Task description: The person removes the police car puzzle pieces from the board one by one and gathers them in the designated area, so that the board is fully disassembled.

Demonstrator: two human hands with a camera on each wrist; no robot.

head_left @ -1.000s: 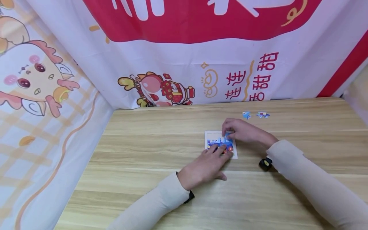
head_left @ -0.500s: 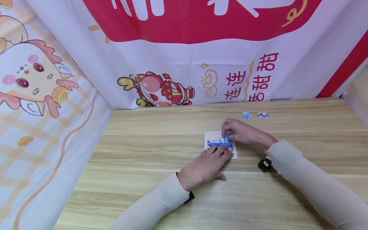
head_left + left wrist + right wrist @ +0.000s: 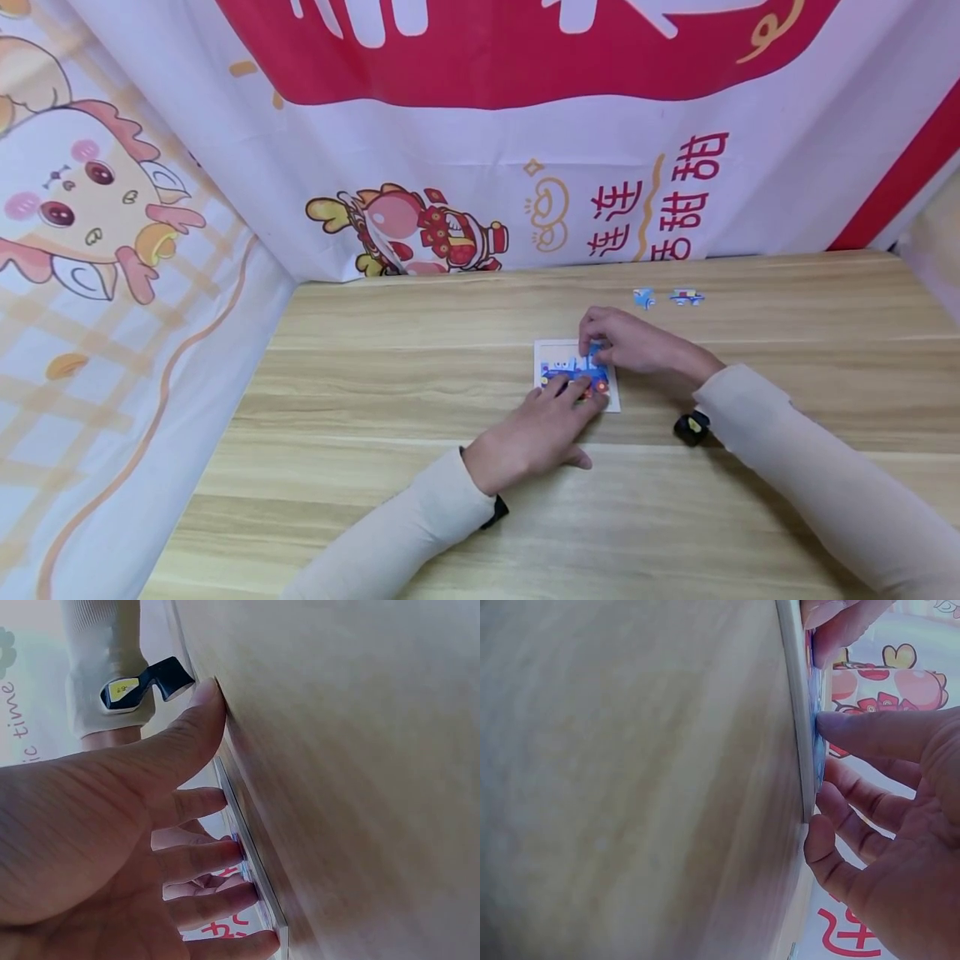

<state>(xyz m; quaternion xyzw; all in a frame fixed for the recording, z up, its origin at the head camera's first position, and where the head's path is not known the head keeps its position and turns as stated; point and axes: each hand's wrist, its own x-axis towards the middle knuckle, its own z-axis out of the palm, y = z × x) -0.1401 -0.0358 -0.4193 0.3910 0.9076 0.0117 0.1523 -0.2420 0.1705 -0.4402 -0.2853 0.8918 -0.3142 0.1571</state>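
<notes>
Puzzle board (image 3: 537,367), one: white-bordered, blue cartoon picture, flat on the wooden table (image 3: 360,375), right of the frame's centre. Loose pieces, two, apart from each other towards the upper right of the frame: one light-blue piece (image 3: 642,297), one multicoloured piece (image 3: 686,297). Hands, two. Left hand (image 3: 534,433), below the board: fingers extended and spread, fingertips resting on its lower part, thumb out sideways, clear of it. Right hand (image 3: 637,340): wrist to the right, fingers bent, pinching a blue puzzle piece (image 3: 595,348) at the board's upper right with thumb and fingertips. Beige sleeves (image 3: 450,500), two. Black wrist devices (image 3: 691,428), two.
</notes>
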